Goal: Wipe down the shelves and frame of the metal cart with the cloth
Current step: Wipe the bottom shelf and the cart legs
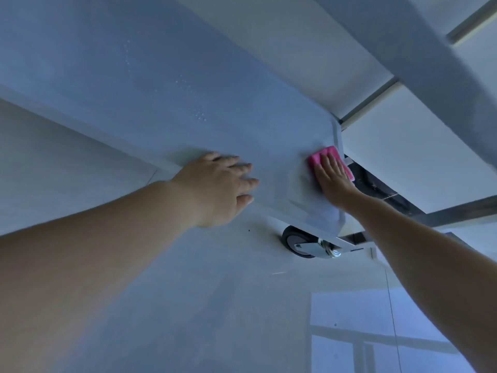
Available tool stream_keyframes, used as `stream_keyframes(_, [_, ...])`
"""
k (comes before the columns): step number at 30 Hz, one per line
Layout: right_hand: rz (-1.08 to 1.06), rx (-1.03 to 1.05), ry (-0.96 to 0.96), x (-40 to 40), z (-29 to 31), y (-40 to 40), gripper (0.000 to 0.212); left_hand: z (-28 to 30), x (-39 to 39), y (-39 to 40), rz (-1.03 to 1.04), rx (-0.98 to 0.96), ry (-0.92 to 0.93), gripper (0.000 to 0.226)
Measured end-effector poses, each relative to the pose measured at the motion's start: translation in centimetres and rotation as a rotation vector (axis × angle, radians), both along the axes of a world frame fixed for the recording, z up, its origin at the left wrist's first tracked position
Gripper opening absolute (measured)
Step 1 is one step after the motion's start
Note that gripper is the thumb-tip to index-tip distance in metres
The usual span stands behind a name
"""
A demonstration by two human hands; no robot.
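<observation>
Pale floor (188, 305) runs wide under both arms. Left hand (217, 184) lies flat, fingers straight, on the shelf (161, 103) edge; right hand (333, 179) presses the pink cloth (322, 157) flat into the far corner, caster wheel (298, 240) below.

Dim, with a cold blue cast throughout. Brighter at upper right, where pale floor tiles (419, 157) catch daylight. Soft sheen and small glinting droplets on the shelf (166, 98). Motion blur on left hand (223, 184), right hand (333, 179) and cloth (322, 154). Wide-angle bending of straight edges toward the frame borders.
</observation>
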State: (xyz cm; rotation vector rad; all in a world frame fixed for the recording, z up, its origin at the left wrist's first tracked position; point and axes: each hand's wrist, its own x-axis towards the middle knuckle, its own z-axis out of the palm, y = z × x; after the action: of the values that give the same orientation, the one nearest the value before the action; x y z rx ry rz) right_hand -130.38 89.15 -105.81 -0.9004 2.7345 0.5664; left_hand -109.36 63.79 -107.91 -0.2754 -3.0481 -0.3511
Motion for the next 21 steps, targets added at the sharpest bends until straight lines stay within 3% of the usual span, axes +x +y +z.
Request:
stream_keyframes(2, [0.014, 0.001, 0.031, -2.4, 0.0, -0.9, 0.074, 0.0, 0.2, -1.3, 0.052, -0.047, 0.009, 0.054])
stream_keyframes(6, [-0.065, 0.034, -0.021, -6.0, 0.4, -2.8, 0.062, -0.8, 1.8, -2.7, 0.157, -0.117, 0.017, 0.062])
stream_keyframes(10, [-0.188, -0.199, -0.108, -7.7, 1.1, -4.7, 0.062, -0.7, 1.8, -2.5, 0.167, -0.11, -0.016, 0.059])
stream_keyframes(12, [-0.211, -0.164, -0.076, -8.1, 1.0, -5.4, 0.063, -0.7, 1.8, -2.4, 0.163, -0.113, -0.025, 0.059])
stream_keyframes(21, [-0.126, -0.282, -0.048, -3.7, -0.4, -5.2, 0.078, -1.0, 2.1, -2.6, 0.166, -0.141, -0.01, 0.06])
